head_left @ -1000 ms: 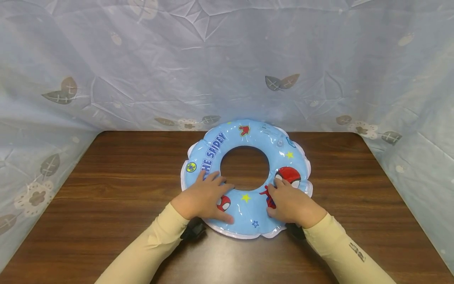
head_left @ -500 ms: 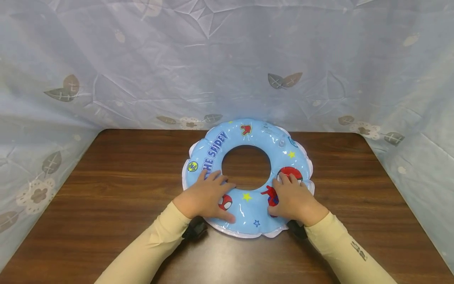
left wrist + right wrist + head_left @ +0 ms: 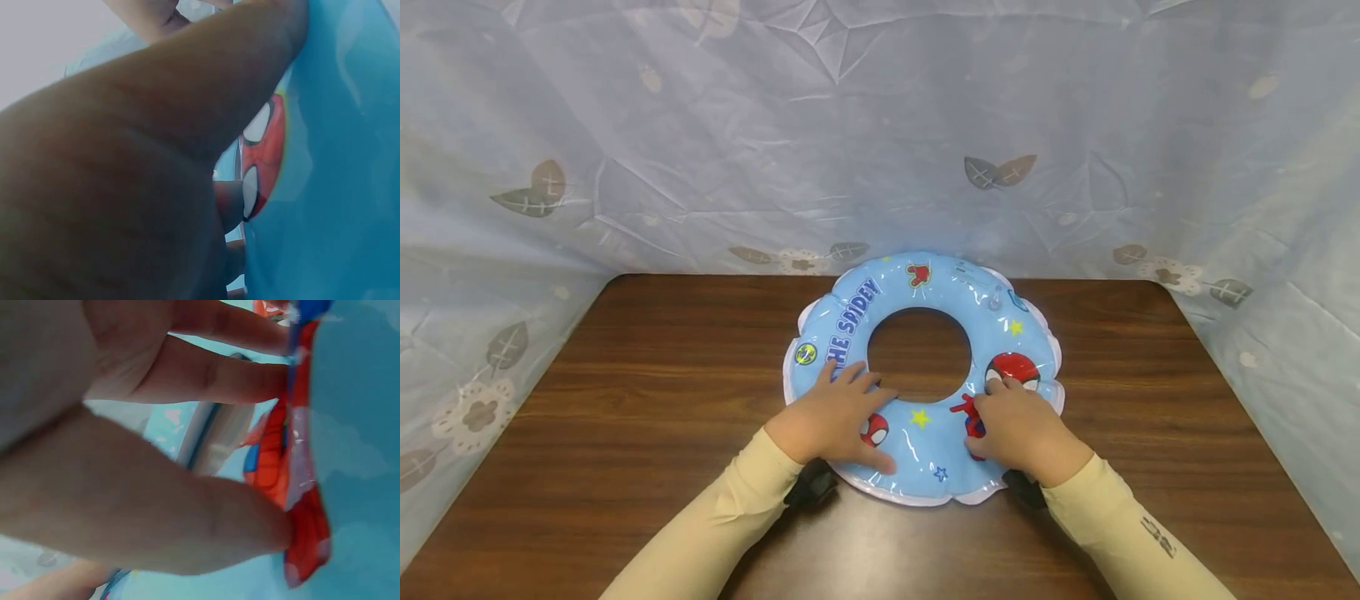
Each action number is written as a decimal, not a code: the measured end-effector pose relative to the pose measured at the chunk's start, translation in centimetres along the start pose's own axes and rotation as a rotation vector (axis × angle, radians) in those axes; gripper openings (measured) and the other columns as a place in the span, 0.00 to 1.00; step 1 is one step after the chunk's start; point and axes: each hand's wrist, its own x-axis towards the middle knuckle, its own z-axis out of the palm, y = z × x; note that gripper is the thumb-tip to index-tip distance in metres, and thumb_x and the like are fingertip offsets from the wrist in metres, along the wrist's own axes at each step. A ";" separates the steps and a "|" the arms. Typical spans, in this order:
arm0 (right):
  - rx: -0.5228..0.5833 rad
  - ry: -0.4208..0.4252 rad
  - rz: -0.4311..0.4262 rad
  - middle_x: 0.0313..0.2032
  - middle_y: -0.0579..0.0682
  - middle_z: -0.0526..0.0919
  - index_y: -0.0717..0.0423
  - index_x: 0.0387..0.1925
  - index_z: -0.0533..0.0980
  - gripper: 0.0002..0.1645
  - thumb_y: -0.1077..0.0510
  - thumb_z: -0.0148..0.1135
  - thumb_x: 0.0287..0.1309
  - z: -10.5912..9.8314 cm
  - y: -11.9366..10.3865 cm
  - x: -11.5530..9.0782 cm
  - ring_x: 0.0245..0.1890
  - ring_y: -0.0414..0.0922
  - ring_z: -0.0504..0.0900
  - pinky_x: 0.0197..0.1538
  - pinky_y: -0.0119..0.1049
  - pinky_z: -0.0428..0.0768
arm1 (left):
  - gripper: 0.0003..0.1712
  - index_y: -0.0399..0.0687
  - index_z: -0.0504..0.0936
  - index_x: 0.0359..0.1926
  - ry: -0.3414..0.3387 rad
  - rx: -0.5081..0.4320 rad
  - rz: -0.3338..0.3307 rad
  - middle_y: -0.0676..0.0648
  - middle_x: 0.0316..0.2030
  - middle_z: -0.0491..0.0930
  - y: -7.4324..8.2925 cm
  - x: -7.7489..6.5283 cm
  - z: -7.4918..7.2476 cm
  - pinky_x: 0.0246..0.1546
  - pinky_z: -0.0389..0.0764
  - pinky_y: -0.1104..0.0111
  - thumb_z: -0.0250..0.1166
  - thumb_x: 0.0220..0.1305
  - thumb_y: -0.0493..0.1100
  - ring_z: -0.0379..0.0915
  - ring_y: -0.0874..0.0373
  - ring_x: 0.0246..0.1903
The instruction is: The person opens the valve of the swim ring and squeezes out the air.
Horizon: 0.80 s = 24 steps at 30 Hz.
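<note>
An inflated swim ring (image 3: pixel 925 446), light blue with a white scalloped edge, lies flat in the head view. Red spider-character prints, stars and "THE SPIDEY" lettering decorate it. My left hand (image 3: pixel 835 417) rests on its near left part, fingers spread and thumb toward the near edge. On the near right part, my right hand (image 3: pixel 1026 429) touches the ring with fingertips and thumb, its fingers slightly bent. Up close in the left wrist view, the thumb (image 3: pixel 206 81) lies against the blue vinyl. The right wrist view shows the thumb (image 3: pixel 219 525) and fingers touching a red-and-blue printed figure.
Beneath the ring is a brown wood-grain table (image 3: pixel 685 358) with rounded far corners. A pale grey-blue curtain (image 3: pixel 880 125) with leaf and flower prints hangs behind it and along both sides. The ring's far edge lies near the curtain.
My right fingers reached farther over the red face print half a second ago; now they are drawn back and more bent. The left hand and the ring stay in place.
</note>
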 end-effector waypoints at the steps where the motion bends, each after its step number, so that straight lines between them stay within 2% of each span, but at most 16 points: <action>1: 0.000 -0.003 0.006 0.57 0.67 0.80 0.64 0.55 0.82 0.40 0.45 0.83 0.43 -0.1 -0.1 -0.1 0.55 0.64 0.80 0.48 0.60 0.85 | 0.57 0.56 0.69 0.76 0.000 0.001 0.000 0.42 0.76 0.65 0.0 0.0 0.0 0.75 0.41 0.35 0.72 0.50 0.76 0.49 0.38 0.78; 4: 0.009 -0.016 0.014 0.54 0.67 0.81 0.64 0.54 0.82 0.39 0.46 0.84 0.43 -0.2 -0.2 -0.3 0.48 0.61 0.83 0.45 0.57 0.87 | 0.57 0.57 0.69 0.76 -0.005 0.005 0.000 0.42 0.76 0.64 0.1 0.1 -0.1 0.75 0.41 0.35 0.72 0.50 0.76 0.49 0.39 0.78; 10: 0.052 -0.043 0.029 0.56 0.68 0.81 0.63 0.55 0.82 0.39 0.47 0.85 0.43 -0.3 -0.1 -0.2 0.44 0.58 0.86 0.43 0.55 0.88 | 0.56 0.56 0.70 0.76 -0.005 0.003 0.006 0.42 0.76 0.64 0.3 0.2 -0.3 0.75 0.40 0.35 0.73 0.50 0.75 0.49 0.38 0.78; 18: 0.117 -0.075 0.020 0.56 0.68 0.78 0.63 0.60 0.80 0.45 0.49 0.86 0.41 -0.4 0.1 -0.1 0.47 0.58 0.85 0.43 0.55 0.88 | 0.57 0.56 0.69 0.76 -0.006 0.001 -0.004 0.42 0.76 0.64 0.3 0.1 -0.2 0.75 0.40 0.35 0.73 0.50 0.76 0.48 0.39 0.78; 24: 0.182 -0.076 0.011 0.58 0.68 0.75 0.66 0.63 0.75 0.48 0.51 0.86 0.42 -0.2 0.8 0.4 0.53 0.61 0.81 0.45 0.56 0.87 | 0.57 0.54 0.68 0.77 0.029 0.002 0.022 0.40 0.76 0.64 0.3 0.2 -0.1 0.75 0.41 0.34 0.70 0.53 0.76 0.49 0.37 0.78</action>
